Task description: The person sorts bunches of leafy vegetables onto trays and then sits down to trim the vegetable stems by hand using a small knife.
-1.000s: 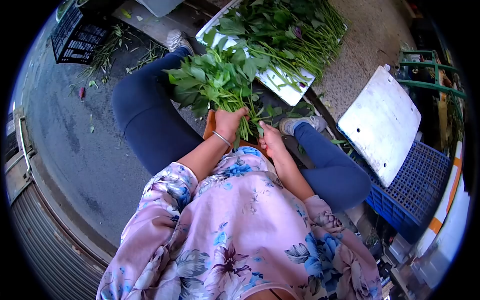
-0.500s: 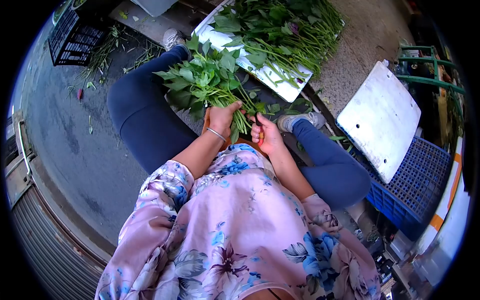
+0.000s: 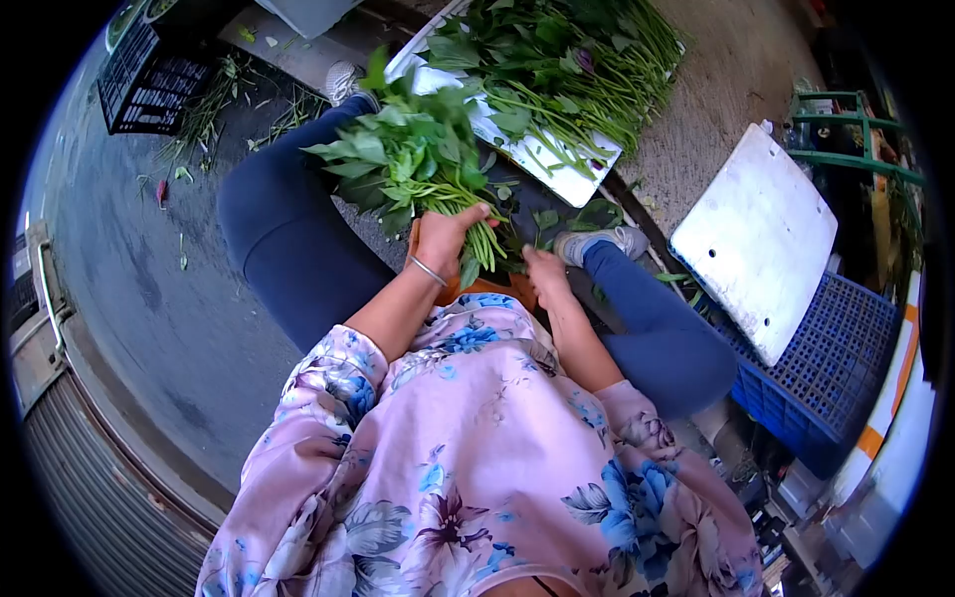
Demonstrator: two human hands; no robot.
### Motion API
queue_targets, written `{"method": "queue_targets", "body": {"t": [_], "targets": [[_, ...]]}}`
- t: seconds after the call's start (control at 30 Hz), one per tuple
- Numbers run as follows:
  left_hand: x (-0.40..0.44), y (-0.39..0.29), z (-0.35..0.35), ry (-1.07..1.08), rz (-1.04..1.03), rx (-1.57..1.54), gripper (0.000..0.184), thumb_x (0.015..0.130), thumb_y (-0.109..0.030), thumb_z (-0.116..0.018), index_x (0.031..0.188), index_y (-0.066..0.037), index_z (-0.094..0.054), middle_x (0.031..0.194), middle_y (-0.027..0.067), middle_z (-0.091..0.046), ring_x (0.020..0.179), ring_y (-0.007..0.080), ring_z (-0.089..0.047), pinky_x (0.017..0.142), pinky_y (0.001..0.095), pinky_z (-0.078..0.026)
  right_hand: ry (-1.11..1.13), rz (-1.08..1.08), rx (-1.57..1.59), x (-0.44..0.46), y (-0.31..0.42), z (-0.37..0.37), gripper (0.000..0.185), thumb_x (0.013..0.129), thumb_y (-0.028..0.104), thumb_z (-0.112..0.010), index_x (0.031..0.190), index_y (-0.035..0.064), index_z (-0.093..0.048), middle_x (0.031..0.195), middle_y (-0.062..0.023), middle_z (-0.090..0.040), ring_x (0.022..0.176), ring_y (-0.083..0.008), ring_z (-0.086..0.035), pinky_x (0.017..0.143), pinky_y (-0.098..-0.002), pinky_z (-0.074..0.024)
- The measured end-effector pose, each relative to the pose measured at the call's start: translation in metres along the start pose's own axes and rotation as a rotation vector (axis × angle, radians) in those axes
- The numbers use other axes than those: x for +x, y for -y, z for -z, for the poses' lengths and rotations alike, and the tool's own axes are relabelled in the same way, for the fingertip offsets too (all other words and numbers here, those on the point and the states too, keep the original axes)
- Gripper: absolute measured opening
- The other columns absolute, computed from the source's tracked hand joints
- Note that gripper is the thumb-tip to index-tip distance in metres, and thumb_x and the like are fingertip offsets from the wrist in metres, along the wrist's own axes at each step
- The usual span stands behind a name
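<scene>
A bunch of leafy greens (image 3: 423, 159) is gripped by its stems in my left hand (image 3: 445, 239), leaves pointing up and to the left. My right hand (image 3: 545, 275) is closed, just right of the cut stem ends and apart from them. A small tool with an orange-and-black handle showed in that hand half a second ago; now the fingers hide it. Beyond the bunch, a larger pile of the same greens (image 3: 567, 70) lies on a white board (image 3: 572, 184), stems toward the right. Loose leaves (image 3: 597, 214) lie on the ground near my right shoe.
A white plastic lid-like panel (image 3: 761, 239) leans on a blue crate (image 3: 826, 358) at the right. Green racks (image 3: 856, 159) stand behind it. At the upper left are a black crate (image 3: 154, 80) and scattered stem scraps (image 3: 214, 109). My bent legs frame the work area.
My right hand has lowered and turned slightly away from the stems, and its tool is no longer visible. The bunch in my left hand has shifted a little, its leaves blurred by motion.
</scene>
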State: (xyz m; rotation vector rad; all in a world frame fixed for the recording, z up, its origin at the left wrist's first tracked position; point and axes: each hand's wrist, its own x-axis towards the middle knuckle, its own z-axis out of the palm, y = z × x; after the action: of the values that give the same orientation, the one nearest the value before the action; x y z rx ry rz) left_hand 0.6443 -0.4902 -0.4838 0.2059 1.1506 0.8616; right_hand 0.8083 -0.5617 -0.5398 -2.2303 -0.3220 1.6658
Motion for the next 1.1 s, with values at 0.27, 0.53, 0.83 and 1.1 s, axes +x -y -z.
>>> {"method": "queue_targets", "body": {"t": [0.27, 0.53, 0.83, 1.1], "targets": [[-0.004, -0.004, 0.004, 0.222, -0.024, 0.134, 0.024, 0.071, 0.001, -0.062, 0.094, -0.002, -0.054, 0.086, 0.0045, -0.059, 0.075, 0.0139, -0.057, 0.066, 0.0268, -0.048, 0.411, 0.427, 0.216, -0.052, 0.074, -0.005, 0.028, 0.080, 0.027, -0.059, 0.100, 0.0080, -0.058, 0.057, 0.0095, -0.043, 0.043, -0.0003, -0.028, 0.038, -0.0175, -0.0198], [-0.007, -0.004, 0.002, 0.162, -0.059, 0.197, 0.027, 0.069, 0.001, -0.065, 0.094, -0.001, -0.054, 0.083, 0.0046, -0.060, 0.070, 0.0136, -0.057, 0.061, 0.0270, -0.048, 0.356, 0.573, 0.210, -0.036, 0.058, -0.005, 0.024, 0.076, 0.015, -0.064, 0.094, -0.0004, -0.061, 0.078, 0.0004, -0.059, 0.070, -0.0043, -0.050, 0.065, -0.0175, -0.0405], [-0.012, -0.009, -0.006, 0.075, -0.065, 0.300, 0.021, 0.067, 0.003, -0.066, 0.085, -0.002, -0.054, 0.076, 0.0041, -0.059, 0.064, 0.0127, -0.057, 0.057, 0.0266, -0.048, 0.300, 0.620, 0.002, -0.033, 0.061, -0.012, 0.014, 0.074, 0.011, -0.062, 0.082, -0.0003, -0.060, 0.069, 0.0003, -0.058, 0.063, -0.0039, -0.049, 0.059, -0.0178, -0.0400], [-0.018, -0.019, -0.006, 0.188, -0.092, 0.060, 0.021, 0.069, 0.001, -0.064, 0.088, -0.002, -0.054, 0.076, 0.0048, -0.059, 0.067, 0.0147, -0.058, 0.062, 0.0273, -0.050, -0.215, 0.260, -0.860, 0.012, 0.022, 0.014, 0.032, 0.069, 0.032, -0.062, 0.086, 0.0050, -0.061, 0.079, -0.0125, -0.063, 0.071, -0.0295, -0.060, 0.065, -0.0366, -0.0468]]}}
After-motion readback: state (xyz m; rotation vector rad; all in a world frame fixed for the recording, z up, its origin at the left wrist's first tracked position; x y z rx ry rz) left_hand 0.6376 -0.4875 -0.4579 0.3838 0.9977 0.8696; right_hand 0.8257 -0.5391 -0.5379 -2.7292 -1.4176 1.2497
